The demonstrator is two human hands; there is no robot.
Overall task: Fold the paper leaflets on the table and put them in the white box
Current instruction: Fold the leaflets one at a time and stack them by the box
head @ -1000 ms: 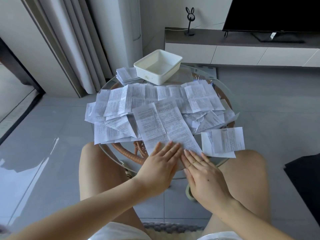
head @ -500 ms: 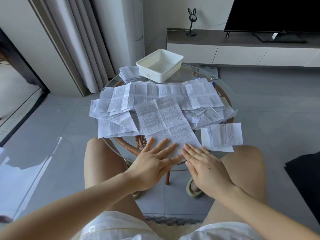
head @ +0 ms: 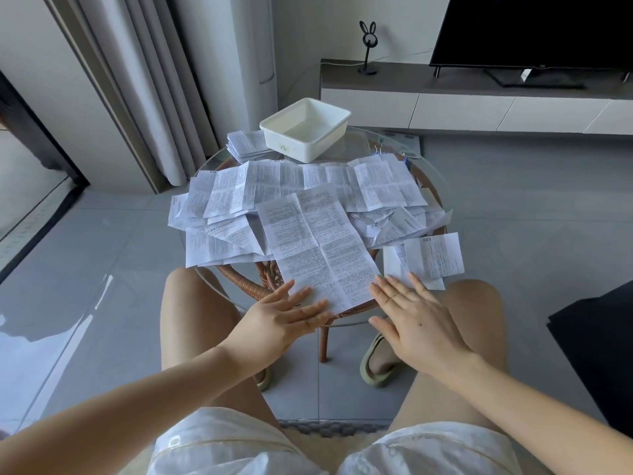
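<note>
A long, creased, densely printed leaflet (head: 318,248) is being touched at its near end on the tabletop (head: 359,145) by the left hand (head: 281,320) and right hand (head: 414,317), fingers straight, nothing being gripped.

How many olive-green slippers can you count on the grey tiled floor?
2. One olive-green slipper lies just right of the brown wicker table leg. The other is mostly hidden and peeks out farther left, nearer the camera.

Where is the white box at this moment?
In the head view, the white box sits at the far edge of the glass table, beyond the spread leaflets, with a small stack of folded leaflets just left of it.
</note>
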